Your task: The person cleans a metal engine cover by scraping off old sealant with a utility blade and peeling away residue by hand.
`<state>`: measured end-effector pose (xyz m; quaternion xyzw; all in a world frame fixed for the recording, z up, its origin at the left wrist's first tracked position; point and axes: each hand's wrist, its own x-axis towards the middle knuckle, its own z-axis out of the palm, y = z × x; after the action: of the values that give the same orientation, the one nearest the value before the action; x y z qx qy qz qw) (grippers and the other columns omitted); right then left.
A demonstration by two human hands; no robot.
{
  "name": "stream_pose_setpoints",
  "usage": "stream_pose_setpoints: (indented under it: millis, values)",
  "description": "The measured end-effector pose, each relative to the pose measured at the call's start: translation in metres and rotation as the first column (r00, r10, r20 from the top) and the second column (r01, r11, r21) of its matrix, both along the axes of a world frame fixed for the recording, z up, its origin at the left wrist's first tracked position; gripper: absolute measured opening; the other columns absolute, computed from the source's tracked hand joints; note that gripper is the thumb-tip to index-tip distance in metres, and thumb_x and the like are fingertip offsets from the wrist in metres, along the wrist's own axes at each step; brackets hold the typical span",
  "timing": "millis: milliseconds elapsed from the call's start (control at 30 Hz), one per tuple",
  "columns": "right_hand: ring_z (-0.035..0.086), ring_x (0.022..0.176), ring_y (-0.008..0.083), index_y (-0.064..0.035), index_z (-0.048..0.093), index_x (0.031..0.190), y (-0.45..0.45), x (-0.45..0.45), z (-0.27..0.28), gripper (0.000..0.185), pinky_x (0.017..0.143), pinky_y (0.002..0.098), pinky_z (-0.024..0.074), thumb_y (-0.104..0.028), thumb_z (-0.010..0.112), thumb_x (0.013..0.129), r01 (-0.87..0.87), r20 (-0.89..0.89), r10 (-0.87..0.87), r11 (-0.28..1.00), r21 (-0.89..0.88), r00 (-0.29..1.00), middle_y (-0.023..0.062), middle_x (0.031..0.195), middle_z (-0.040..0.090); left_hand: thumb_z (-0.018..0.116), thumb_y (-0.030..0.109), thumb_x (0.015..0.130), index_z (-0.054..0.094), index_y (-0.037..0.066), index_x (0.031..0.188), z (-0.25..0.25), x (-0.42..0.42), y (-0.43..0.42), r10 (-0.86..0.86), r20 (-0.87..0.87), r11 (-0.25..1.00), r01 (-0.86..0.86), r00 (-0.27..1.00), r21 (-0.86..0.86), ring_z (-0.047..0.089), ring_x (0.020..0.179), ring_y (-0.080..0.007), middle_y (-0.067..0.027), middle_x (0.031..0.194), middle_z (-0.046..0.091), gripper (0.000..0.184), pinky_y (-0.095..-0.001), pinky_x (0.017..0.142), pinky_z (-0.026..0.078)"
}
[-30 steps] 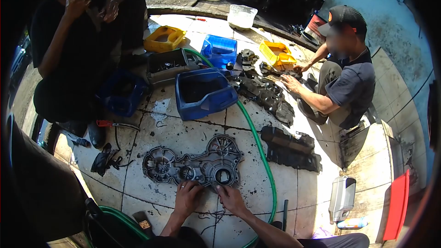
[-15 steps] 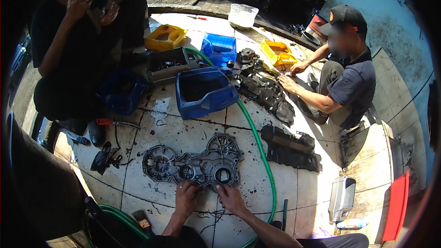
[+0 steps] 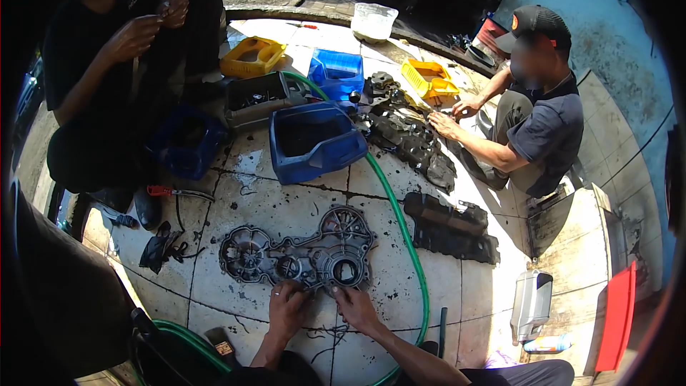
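A grey metal engine cover [image 3: 259,251] with round openings and ribs lies flat on the tiled floor in front of me. My left hand [image 3: 288,312] is at its near edge, fingers bent and closed together; what they pinch, if anything, is hidden. At the same edge, below the large ring opening, my right hand [image 3: 355,309] grips the cover's rim between thumb and curled fingers. Thin dark strips [image 3: 330,345] are scattered on the tiles between my forearms.
Beyond the cover stand a blue cut-open container [image 3: 314,164] and a grey bin [image 3: 261,104]. A green hose [image 3: 400,221] curves past on the right, beside a dark valve cover [image 3: 450,229]. Two people sit nearby; the right one [image 3: 543,114] touches dirty engine parts [image 3: 411,139].
My left hand has shifted slightly and its fingers are more bunched at the cover's edge. The person at left has brought both hands together. The view has shifted slightly.
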<state>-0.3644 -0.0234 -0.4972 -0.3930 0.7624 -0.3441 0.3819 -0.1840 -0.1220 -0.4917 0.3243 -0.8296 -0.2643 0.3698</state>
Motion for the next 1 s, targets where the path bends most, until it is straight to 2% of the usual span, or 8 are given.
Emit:
stream_pose_setpoints:
  millis: [167, 833, 1000]
  values:
    - [0.055, 0.05, 0.011, 0.0019, 0.061, 0.083, 0.0, 0.002, 0.006, 0.045, 0.048, 0.0314, 0.0436, -0.038, 0.055, 0.104, -0.002, -0.015, 0.001, 1.0, -0.017, 1.0, 0.005, 0.061, 0.058, 0.078, 0.006, 0.07, 0.071, 0.009, 0.088, -0.008, 0.002, 0.001, 0.004, 0.033, 1.0, -0.003, 0.999, -0.029, 0.061, 0.1, -0.0308, -0.0082, 0.098, 0.064, 0.019, -0.0458, 0.092, 0.046]
    - [0.053, 0.05, 0.0108, 0.0022, 0.061, 0.087, 0.001, 0.003, 0.002, 0.043, 0.048, 0.0304, 0.0444, -0.037, 0.054, 0.104, 0.005, 0.035, -0.004, 1.0, -0.022, 0.999, 0.0047, 0.063, 0.057, 0.075, 0.004, 0.069, 0.072, 0.009, 0.095, -0.009, 0.003, 0.004, 0.015, 0.032, 1.0, -0.015, 0.999, -0.005, 0.061, 0.098, -0.0303, -0.0083, 0.099, 0.064, 0.026, -0.0453, 0.092, 0.045]
    - [0.054, 0.051, 0.0114, 0.0018, 0.061, 0.087, 0.001, 0.002, 0.002, 0.044, 0.048, 0.0307, 0.0448, -0.038, 0.054, 0.104, -0.002, 0.021, 0.001, 1.0, 0.029, 1.0, 0.0053, 0.063, 0.058, 0.075, 0.004, 0.068, 0.072, 0.009, 0.095, -0.01, 0.002, 0.005, 0.022, 0.038, 1.0, -0.021, 0.999, -0.013, 0.061, 0.098, -0.0305, -0.0083, 0.098, 0.063, 0.027, -0.0452, 0.092, 0.045]
